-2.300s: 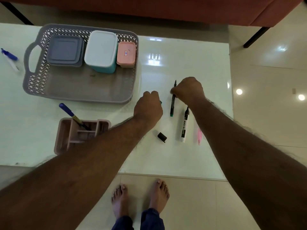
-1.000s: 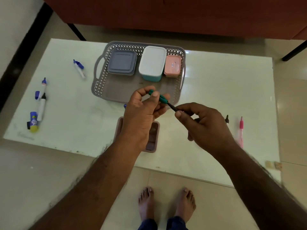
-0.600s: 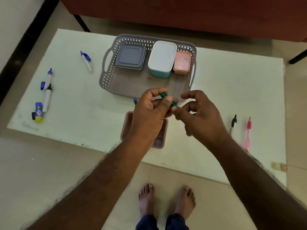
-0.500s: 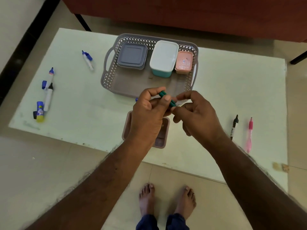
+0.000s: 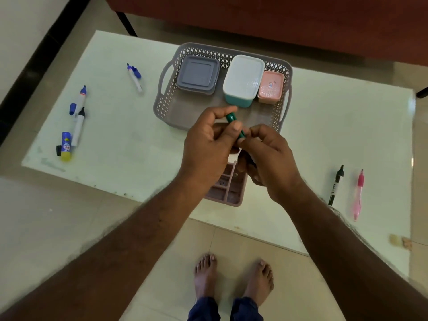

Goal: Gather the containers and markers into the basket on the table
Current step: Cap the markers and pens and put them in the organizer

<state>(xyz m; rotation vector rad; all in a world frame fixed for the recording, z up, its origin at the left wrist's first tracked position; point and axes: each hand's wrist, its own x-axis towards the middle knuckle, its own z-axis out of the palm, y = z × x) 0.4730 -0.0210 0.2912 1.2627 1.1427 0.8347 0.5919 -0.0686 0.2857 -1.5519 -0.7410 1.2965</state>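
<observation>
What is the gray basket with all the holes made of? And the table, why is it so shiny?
The gray basket looks like molded plastic: matte, one even color, with a neat pattern of cut-out holes in its walls and handles formed in. The table top looks like glass or a glossy laminate, pale and smooth, because it shows faint reflections. I cannot tell which.

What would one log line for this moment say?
hands: left and right grip green pen | basket: three boxes | stage: capping

Beige tiled floor (image 5: 58,216); reddish-brown sofa (image 5: 278,24) behind.
</observation>
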